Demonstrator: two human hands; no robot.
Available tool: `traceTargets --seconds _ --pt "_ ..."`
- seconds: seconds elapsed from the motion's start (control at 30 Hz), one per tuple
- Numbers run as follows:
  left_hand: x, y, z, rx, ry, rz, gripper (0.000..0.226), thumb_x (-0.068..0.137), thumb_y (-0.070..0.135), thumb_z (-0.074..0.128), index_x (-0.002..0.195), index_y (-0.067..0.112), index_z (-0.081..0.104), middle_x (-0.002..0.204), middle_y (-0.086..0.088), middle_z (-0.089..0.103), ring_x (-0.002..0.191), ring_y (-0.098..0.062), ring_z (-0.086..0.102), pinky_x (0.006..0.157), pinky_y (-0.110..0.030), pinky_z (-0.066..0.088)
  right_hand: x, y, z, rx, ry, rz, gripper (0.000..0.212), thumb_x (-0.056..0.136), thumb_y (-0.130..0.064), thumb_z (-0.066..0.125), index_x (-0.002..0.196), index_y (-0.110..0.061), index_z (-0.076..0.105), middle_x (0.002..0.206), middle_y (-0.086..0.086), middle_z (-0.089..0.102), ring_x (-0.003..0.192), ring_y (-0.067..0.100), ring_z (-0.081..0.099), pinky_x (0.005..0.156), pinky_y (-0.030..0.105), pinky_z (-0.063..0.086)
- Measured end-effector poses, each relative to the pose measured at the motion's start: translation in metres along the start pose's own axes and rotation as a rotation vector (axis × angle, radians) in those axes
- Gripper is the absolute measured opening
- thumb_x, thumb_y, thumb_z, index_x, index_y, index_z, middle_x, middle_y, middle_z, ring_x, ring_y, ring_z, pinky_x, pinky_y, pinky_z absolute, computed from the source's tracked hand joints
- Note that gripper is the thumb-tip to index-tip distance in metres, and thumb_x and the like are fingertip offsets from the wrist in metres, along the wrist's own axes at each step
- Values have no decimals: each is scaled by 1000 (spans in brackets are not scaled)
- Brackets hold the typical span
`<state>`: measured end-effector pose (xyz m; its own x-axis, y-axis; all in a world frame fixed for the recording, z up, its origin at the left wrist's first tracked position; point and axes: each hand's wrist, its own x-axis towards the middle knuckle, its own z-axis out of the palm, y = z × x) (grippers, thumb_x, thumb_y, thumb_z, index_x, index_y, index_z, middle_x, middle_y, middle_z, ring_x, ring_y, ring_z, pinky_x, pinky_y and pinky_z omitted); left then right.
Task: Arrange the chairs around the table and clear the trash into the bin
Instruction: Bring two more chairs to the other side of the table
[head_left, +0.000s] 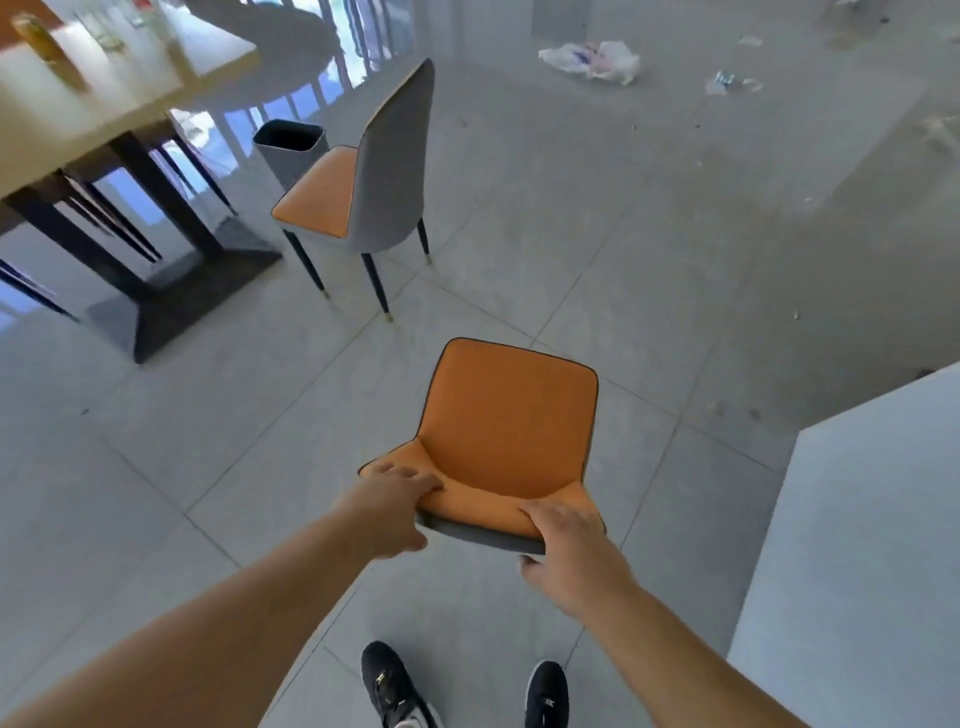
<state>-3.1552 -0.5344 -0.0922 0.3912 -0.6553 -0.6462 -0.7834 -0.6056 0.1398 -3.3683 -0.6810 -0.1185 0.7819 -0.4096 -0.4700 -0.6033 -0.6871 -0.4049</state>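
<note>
Left hand (387, 506) and right hand (563, 543): fingers clenched over the top edge of the near orange chair (506, 431). Second chair (363, 182) stands farther left, beside the bin (291, 150) and surface (104, 88). Plastic bag (592, 60) lies on the far floor.
</note>
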Motion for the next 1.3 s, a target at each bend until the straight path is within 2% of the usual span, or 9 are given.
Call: traceTargets --seconds 0.07,0.13,0.2,0.37,0.47,0.73,0.87,1.07,1.3 --pt "9 -5 10 -9 61 26 50 90 36 67 137 41 52 128 8 59 129 -24 45 102 -39 45 9 3 8 -19 89 9 54 91 -41 67 143 -40 51 133 -15 57 122 18 50 91 39 53" --pt "13 -12 16 -1 120 39 34 91 35 63 124 40 59 107 10 60 116 -22 53 94 -37 49 19 6 11 -57 95 -4 54 90 -38 69 141 -41 52 130 -15 58 117 18 53 87 38 54" --pt "11 -18 20 -20 147 26 24 92 33 62 115 37 64 97 11 58 108 -21 56 92 -36 50 25 5 12 -97 97 -34 52 91 -37 70 140 -40 53 128 -15 58 116 18 53 85 38 55" --pt "-9 -46 31 -109 193 -74 21 94 30 61 114 36 65 106 8 65 106 -18 58 88 -31 49 46 -28 8 -156 39 -120 49 92 -33 69 138 -38 54 132 -13 56 118 20 52 88 40 55" --pt "-32 -86 43 -168 199 -158 20 95 31 62 114 38 63 102 11 65 102 -15 57 85 -29 47 66 -68 16 -184 8 -213 50 92 -35 69 139 -39 53 135 -15 55 121 18 51 90 39 54" --pt "-90 -221 74 -347 283 -384 7 91 33 60 96 38 61 87 16 59 89 -12 55 80 -32 51 134 -213 52 -276 -101 -446 52 91 -35 69 139 -41 50 134 -15 55 118 21 50 89 40 52" --pt "-114 -285 85 -424 321 -476 12 90 32 60 91 43 54 85 17 55 86 -11 54 73 -28 47 168 -289 71 -326 -146 -534 49 93 -33 68 139 -40 51 134 -13 54 117 22 48 91 40 51" --pt "-123 -363 81 -556 389 -603 13 88 34 56 100 39 59 91 16 53 91 -13 50 73 -36 54 232 -385 80 -384 -194 -625 41 94 -30 64 134 -38 55 134 -11 54 122 24 46 95 42 50" --pt "-91 -443 42 -626 411 -692 23 89 37 58 111 41 60 100 14 57 94 -13 51 70 -34 50 330 -469 66 -424 -238 -718 37 93 -31 62 130 -37 57 131 -9 55 117 22 46 95 40 48"
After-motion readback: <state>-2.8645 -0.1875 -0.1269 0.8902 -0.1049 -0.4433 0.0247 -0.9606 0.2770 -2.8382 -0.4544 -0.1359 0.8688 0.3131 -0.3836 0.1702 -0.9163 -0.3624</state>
